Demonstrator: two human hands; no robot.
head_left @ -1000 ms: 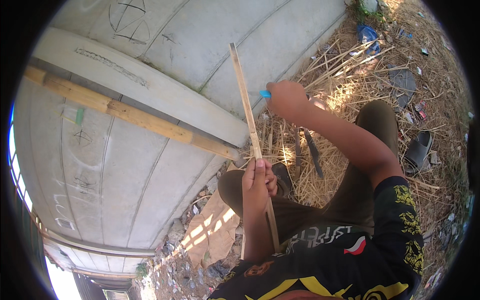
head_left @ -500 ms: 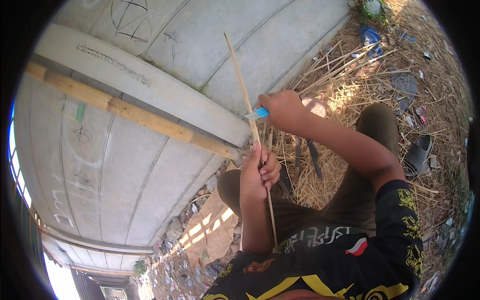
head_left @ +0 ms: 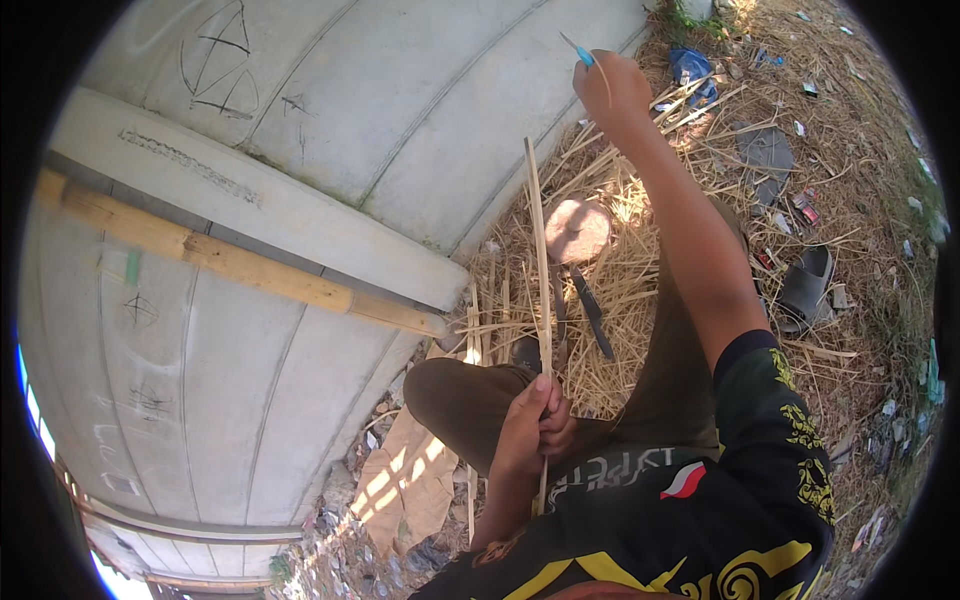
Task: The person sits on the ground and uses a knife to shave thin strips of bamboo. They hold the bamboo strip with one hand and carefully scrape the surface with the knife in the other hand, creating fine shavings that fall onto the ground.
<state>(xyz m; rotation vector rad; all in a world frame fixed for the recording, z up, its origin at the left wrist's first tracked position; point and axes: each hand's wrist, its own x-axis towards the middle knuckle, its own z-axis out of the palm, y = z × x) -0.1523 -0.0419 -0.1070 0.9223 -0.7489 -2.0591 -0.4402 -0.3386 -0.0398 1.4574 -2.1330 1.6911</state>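
My left hand (head_left: 541,420) is closed around the lower part of a long, thin bamboo strip (head_left: 538,240), close to my lap. The strip stands nearly upright in the view, its free end pointing away from me. Far out to the upper right, my right hand (head_left: 615,88) grips a blue-handled cutter knife (head_left: 583,54), its blade pointing up and left, apart from the strip. A thin pale curl (head_left: 605,82) shows against that hand; I cannot tell whether it is a shaving.
Between my legs lie a round wooden block (head_left: 578,231), a dark blade-like tool (head_left: 592,313) and scattered bamboo pieces (head_left: 640,330). A bamboo pole (head_left: 250,268) runs along the concrete wall (head_left: 400,110) at left. A sandal (head_left: 806,287) and flattened cardboard (head_left: 405,490) lie on the ground.
My right hand has swung up and right with the cutter knife, off the strip. My left hand has come down nearer my lap, bringing the strip lower.
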